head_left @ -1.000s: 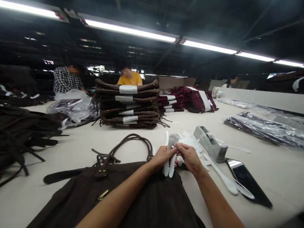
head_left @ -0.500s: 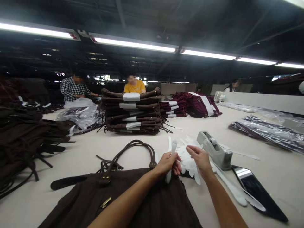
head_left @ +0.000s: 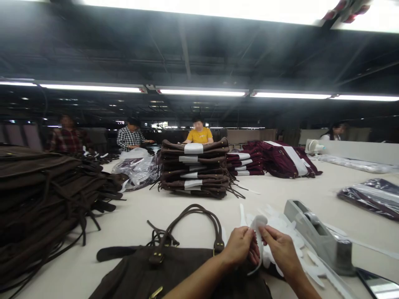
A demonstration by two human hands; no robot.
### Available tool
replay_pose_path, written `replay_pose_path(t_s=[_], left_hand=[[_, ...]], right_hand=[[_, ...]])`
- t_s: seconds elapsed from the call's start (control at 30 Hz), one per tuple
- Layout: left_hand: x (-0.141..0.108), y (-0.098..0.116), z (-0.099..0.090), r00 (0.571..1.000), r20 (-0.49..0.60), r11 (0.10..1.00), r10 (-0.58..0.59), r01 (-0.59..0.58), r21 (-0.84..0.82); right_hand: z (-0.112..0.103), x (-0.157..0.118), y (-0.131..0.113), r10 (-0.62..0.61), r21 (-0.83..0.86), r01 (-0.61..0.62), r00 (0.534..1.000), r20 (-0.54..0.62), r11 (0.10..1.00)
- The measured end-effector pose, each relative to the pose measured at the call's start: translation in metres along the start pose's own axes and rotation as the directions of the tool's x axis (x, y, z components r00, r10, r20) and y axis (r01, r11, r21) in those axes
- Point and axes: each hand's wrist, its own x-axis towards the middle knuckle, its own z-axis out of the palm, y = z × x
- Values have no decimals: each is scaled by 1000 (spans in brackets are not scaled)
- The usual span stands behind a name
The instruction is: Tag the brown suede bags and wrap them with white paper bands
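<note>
1. The left hand [head_left: 241, 246] and right hand [head_left: 278, 246] each pinch a curled white strip [head_left: 260, 223], fingertips close together.
2. The step appears to be two-handed strip handling; the next move calls for a light, steady pinch.
3. Beneath, a brown bag [head_left: 187, 261] lies toward the worktop's [head_left: 283, 192] near edge.
4. Rightward: loose strips [head_left: 277, 216], tape dispenser [head_left: 307, 232].

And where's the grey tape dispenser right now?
In the head view, the tape dispenser sits on the table at lower right, beside the pile of white strips, between the right hand and the dark-screened device.
</note>
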Motion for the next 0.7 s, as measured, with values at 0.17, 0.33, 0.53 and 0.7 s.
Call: replay_pose_path(t_s=[0.17,0.33,0.53,0.7], left_hand=[[3,5,-8,992,-127,1000,4,-7,-24],[1,14,-10,998,-60,999,-13,10,-51],[-6,13,1,994,104,999,-38,35,25],[-8,9,5,991,129,994,-22,9,107]], right_hand=[[-23,15,24,32,-275,-97,972,-231,957],[-42,20,22,-7,-248,-121,888,-459,961],[0,-2,-19,144,432,-156,988,60,888],[5,-9,-21,134,400,-132,991,24,907]])
